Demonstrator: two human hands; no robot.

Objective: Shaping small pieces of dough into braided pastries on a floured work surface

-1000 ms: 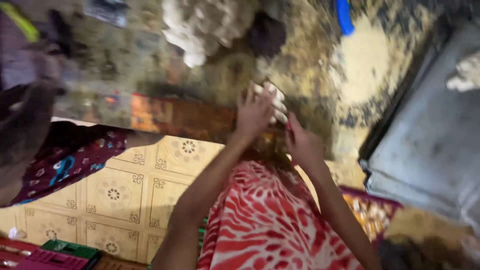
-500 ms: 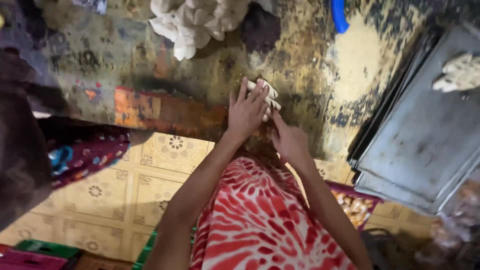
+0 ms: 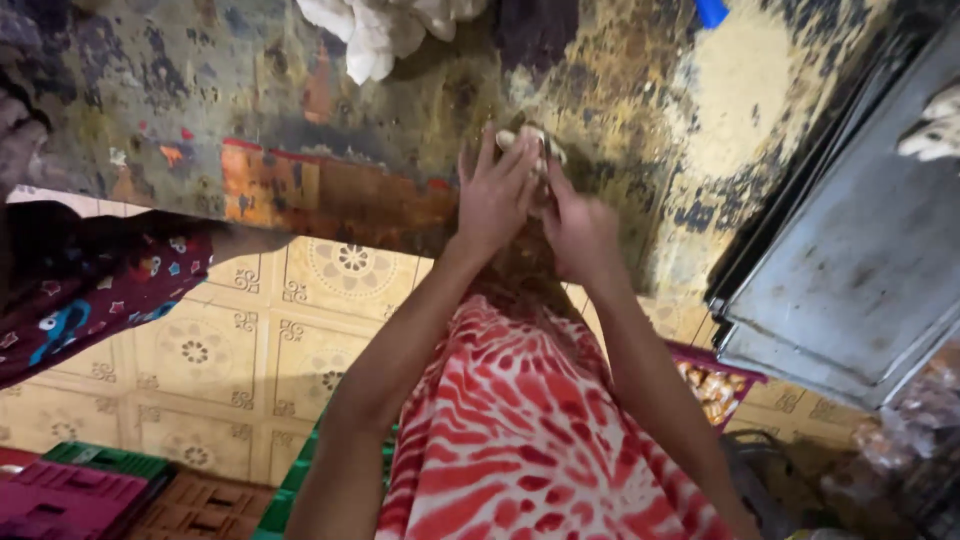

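Note:
My left hand (image 3: 495, 195) and my right hand (image 3: 580, 235) are pressed together over a pale lump of dough (image 3: 530, 140) at the edge of a worn, stained worktable (image 3: 200, 90). The left palm lies flat on the lump with fingers spread upward. The right hand cups it from the right side, and most of the dough is hidden between the palms. Below my arms I see my red and white patterned garment (image 3: 520, 430).
A stack of grey metal baking trays (image 3: 850, 270) lies at the right. A white cloth (image 3: 380, 30) and a blue object (image 3: 712, 12) sit at the table's far edge. Coloured plastic crates (image 3: 100, 485) stand on the patterned tile floor; another person's dark patterned clothing (image 3: 80, 290) is at left.
The view has shifted so the table fills more of the picture. Both hands stayed together on the dough, the right hand closing in more tightly against the left.

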